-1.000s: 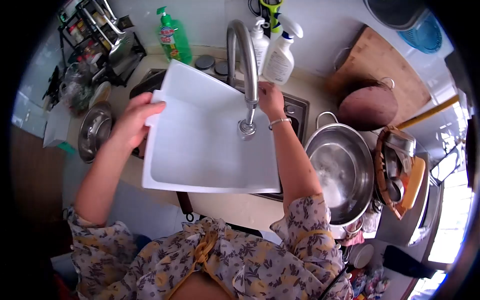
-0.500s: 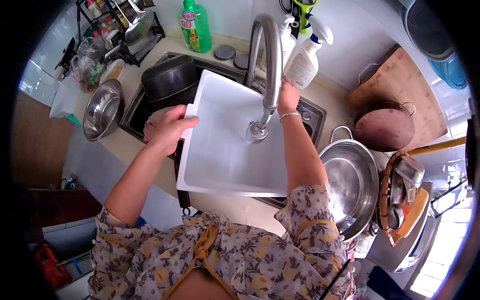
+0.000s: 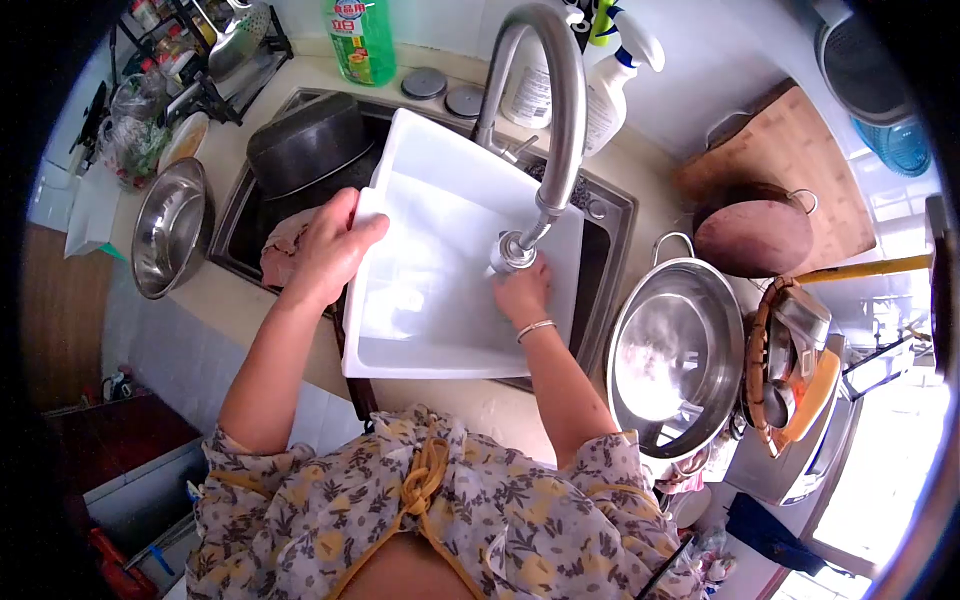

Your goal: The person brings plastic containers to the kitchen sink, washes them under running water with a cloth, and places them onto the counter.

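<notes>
Double sink: the sink point(image 3: 618, 245) lay set in the counter, mostly covered by the white tub; its left basin held the dark pan.
White tub: the tub point(image 3: 430, 250) tilted over the sink, its open side towards the person, beneath the faucet.
Left arm and hand: the forearm rose from the lower left; the left hand point(image 3: 335, 245) pinched the tub's left edge, thumb over the rim, the other fingers curled against the outside.
Right arm and hand: the forearm reached up across the tub's near edge; the right hand point(image 3: 523, 293) was inside the tub, just below the spout head; its fingertips were partly hidden, so whether they were pressed together or spread could not be told.
Steel pot: the wide pot point(image 3: 680, 345) stood right of the sink, near the right forearm.
Cutting board: the board point(image 3: 825, 180) leaned against the wall behind the pot.
Faucet: the faucet point(image 3: 570, 110) arched over the tub; its spout head point(image 3: 515, 250) hung in front of the right fingers, blocking part of them.
Dark pan: the pan point(image 3: 305, 145) rested tilted, left of the tub.
Steel bowl: the bowl point(image 3: 168, 230) sat tipped at the counter's left.
Green bottle: the bottle point(image 3: 365, 45) stood behind the sink.
Bracelet: the band point(image 3: 537, 328) circled the right wrist.
</notes>
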Demonstrator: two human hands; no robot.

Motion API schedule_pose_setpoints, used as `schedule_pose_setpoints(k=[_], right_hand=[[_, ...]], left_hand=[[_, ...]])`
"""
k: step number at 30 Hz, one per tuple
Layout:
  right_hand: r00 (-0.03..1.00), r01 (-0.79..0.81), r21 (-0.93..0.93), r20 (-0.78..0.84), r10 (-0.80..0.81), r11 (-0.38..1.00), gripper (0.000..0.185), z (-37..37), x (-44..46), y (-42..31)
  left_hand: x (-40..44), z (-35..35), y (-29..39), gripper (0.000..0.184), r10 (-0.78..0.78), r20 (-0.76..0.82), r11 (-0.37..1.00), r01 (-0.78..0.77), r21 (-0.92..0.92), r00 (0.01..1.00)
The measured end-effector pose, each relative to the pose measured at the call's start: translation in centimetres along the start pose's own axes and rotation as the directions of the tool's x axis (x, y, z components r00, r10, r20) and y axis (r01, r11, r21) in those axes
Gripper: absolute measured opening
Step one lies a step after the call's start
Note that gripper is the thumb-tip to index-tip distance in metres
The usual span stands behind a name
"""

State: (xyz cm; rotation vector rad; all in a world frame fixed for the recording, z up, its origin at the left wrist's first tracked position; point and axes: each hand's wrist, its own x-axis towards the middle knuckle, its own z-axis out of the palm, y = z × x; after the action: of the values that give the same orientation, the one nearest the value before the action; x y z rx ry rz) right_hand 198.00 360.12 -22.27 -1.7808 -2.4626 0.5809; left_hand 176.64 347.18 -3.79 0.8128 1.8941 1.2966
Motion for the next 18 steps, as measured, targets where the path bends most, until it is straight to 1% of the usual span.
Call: schedule_pose_setpoints(k=[1, 2, 3, 4, 5, 6, 7, 8, 9, 10, 11, 12, 13, 14, 15, 16, 18], right_hand=[[0.999, 0.021, -0.086, 0.043, -0.018, 0.996, 0.061, -1.4, -0.4, -0.8], [0.999, 0.019, -0.081, 0.046, -0.015, 0.997, 0.061, -1.2, -0.1, -0.5], [0.998, 0.039, -0.104, 0.058, -0.034, 0.994, 0.047, -1.2, 0.2, -0.1], [0.997, 0.060, -0.128, 0.065, -0.052, 0.990, 0.035, -1.0, 0.6, 0.2], [0.997, 0.055, -0.127, 0.066, -0.047, 0.990, 0.035, -0.9, 0.8, 0.3], [0.970, 0.055, -0.026, 0.240, -0.047, 0.998, 0.034, -0.7, 0.9, 0.3], [0.912, 0.035, 0.076, 0.406, -0.063, 0.996, 0.032, -0.5, 1.1, 0.5], [0.911, 0.022, 0.078, 0.409, -0.053, 0.997, 0.032, 0.5, 1.2, 0.7], [0.896, 0.103, 0.085, 0.426, -0.130, 0.991, 0.031, 1.0, 1.2, 0.4], [0.872, 0.188, 0.093, 0.441, -0.210, 0.978, 0.030, 1.2, 1.1, 0.4], [0.895, 0.071, 0.088, 0.435, -0.102, 0.994, 0.030, 1.2, 1.3, 0.8], [0.896, 0.069, 0.099, 0.432, -0.105, 0.993, 0.030, 1.4, 1.4, 1.1], [0.974, 0.010, 0.187, 0.220, -0.052, 0.982, 0.031, 2.2, 1.8, 1.6], [1.000, -0.028, 0.285, 0.006, 0.028, 0.958, 0.031, 3.2, 2.3, 2.3], [0.989, 0.130, 0.118, -0.085, -0.120, 0.984, 0.031, 6.9, 4.2, 4.5], [0.989, 0.126, 0.133, -0.088, -0.116, 0.983, 0.031, 8.9, 5.1, 5.2], [0.992, 0.120, 0.131, -0.048, -0.114, 0.984, 0.036, 12.2, 6.5, 6.3]], left_hand=[[0.0, 0.0, 0.2, 0.020, 0.020, 0.017, 1.000, -0.019, -0.014, 1.000], [0.0, 0.0, 0.5, 0.020, 0.040, 0.035, 0.999, -0.039, -0.027, 0.999], [-0.1, 0.0, 0.9, 0.020, 0.033, 0.039, 0.999, -0.032, -0.020, 0.999], [-0.1, 0.0, 1.2, 0.020, 0.088, 0.075, 0.996, -0.086, -0.027, 0.993], [0.0, 0.1, 1.7, 0.020, 0.144, 0.112, 0.989, -0.141, -0.038, 0.983], [0.2, -0.1, 2.1, 0.020, 0.142, 0.118, 0.990, -0.139, -0.038, 0.983], [0.4, -0.6, 2.3, 0.020, 0.095, 0.126, 0.994, -0.087, -0.067, 0.987], [0.5, -0.8, 2.8, 0.020, 0.046, 0.138, 0.995, -0.033, -0.094, 0.989], [0.8, -0.7, 3.3, 0.020, 0.073, 0.122, 0.992, -0.060, -0.108, 0.990], [1.5, -1.2, 2.9, 0.019, 0.044, 0.185, 0.990, -0.018, -0.137, 0.982], [2.1, -0.9, 2.3, 0.020, 0.020, 0.195, 0.985, 0.014, -0.169, 0.981], [2.6, -0.5, 1.5, 0.020, 0.000, 0.204, 0.980, 0.041, -0.197, 0.979], [3.2, 0.0, 0.3, 0.021, -0.022, 0.216, 0.984, 0.059, -0.167, 0.976], [3.5, 0.6, -0.7, 0.022, -0.046, 0.225, 0.988, 0.078, -0.135, 0.973], [3.2, 1.6, -1.3, 0.025, -0.064, 0.230, 0.993, 0.084, -0.080, 0.971], [2.7, 3.3, -2.1, 0.025, -0.040, 0.210, 0.991, 0.066, -0.120, 0.977], [3.2, 4.9, -3.0, 0.025, 0.014, 0.165, 0.996, 0.001, -0.087, 0.986]])
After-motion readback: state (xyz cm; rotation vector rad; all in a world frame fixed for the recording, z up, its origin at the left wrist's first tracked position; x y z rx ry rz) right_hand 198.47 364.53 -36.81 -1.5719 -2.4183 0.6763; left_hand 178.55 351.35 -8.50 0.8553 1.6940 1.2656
